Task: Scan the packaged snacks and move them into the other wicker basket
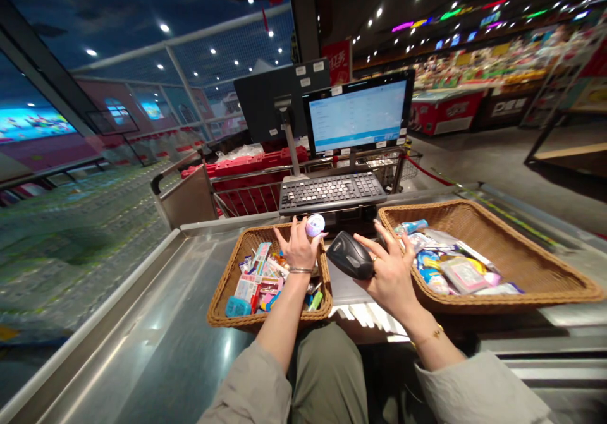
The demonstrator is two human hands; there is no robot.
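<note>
two wicker baskets point(545, 266), one scanner point(348, 256), one keyboard point(332, 191), two screens point(358, 114), one small round item point(315, 225).

left hand point(298, 247): pinches small round item point(315, 225) over left basket point(227, 285) | right hand point(391, 275): holds scanner point(349, 256)

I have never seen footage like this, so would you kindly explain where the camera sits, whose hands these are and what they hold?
The single picture comes from a camera worn on a person's head, looking down at their own bare hands at a steel checkout counter. The left hand grips a small round item over the far edge of the left wicker basket of small packets; the right hand holds a black barcode scanner beside the right wicker basket. A keyboard and a lit monitor stand behind.
</note>
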